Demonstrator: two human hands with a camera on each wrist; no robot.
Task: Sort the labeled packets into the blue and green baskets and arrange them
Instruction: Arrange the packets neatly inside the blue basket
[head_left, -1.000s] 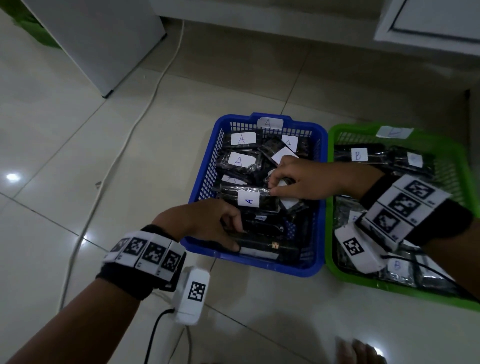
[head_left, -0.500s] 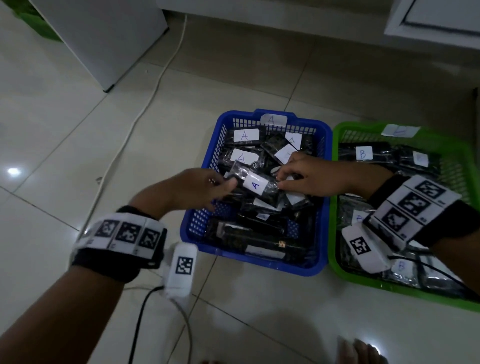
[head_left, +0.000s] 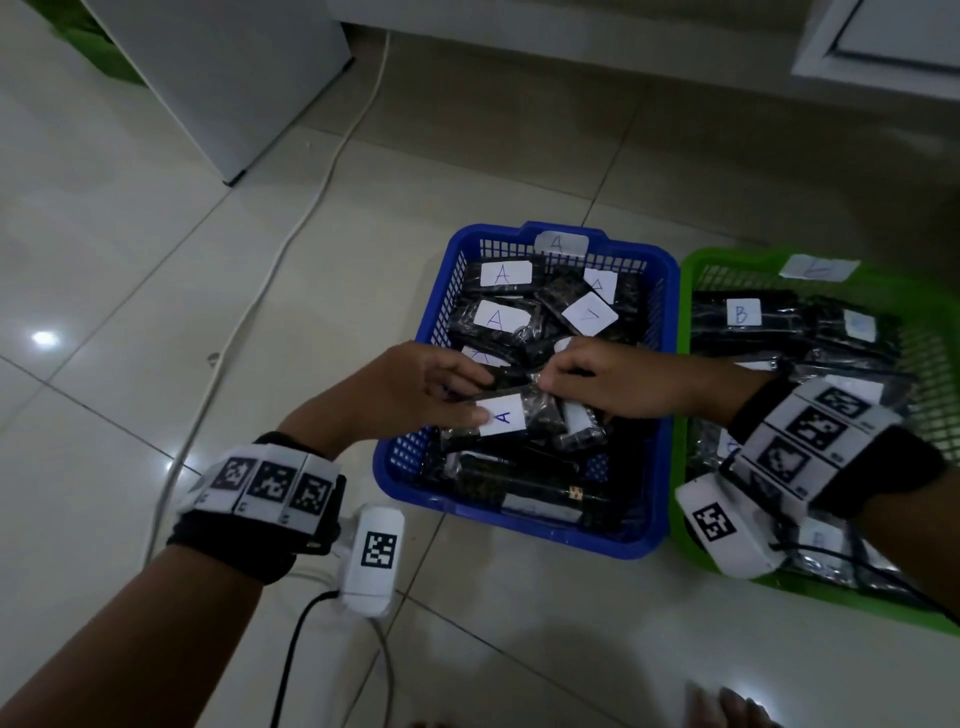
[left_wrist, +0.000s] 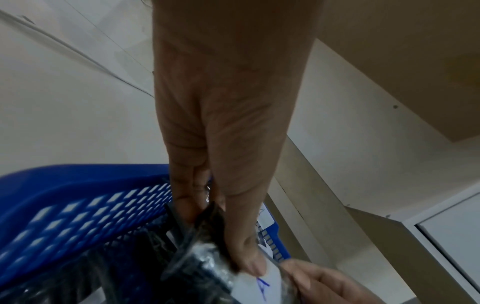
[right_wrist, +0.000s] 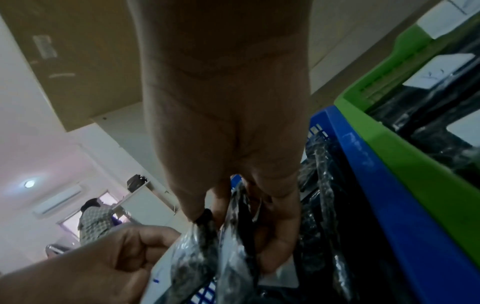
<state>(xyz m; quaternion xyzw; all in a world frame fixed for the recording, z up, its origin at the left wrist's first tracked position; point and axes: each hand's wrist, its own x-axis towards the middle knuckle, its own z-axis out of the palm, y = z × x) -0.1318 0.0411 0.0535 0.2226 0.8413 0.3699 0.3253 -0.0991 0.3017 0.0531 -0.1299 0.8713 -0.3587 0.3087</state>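
Observation:
A blue basket (head_left: 660, 312) holds several black packets with white "A" labels. Beside it on the right, a green basket (head_left: 691, 270) holds packets labelled "B" (head_left: 742, 313). Over the blue basket's middle, both hands hold one black packet with an "A" label (head_left: 506, 415). My left hand (head_left: 415, 389) pinches its left end, thumb on the label, also seen in the left wrist view (left_wrist: 249, 261). My right hand (head_left: 613, 379) grips the packet's right end; in the right wrist view its fingers (right_wrist: 278, 236) curl round shiny black packets (right_wrist: 197, 253).
A white cable (head_left: 291, 239) runs across the tiled floor left of the baskets. A white cabinet (head_left: 223, 78) stands at the back left. Bare toes (head_left: 727, 706) show at the bottom edge. Another person (right_wrist: 94, 220) stands far off in the right wrist view.
The left hand rose from the basket's near left corner to the packet's left end. Both hands have since turned the "A" packet and brought it a little nearer, over the basket's middle.

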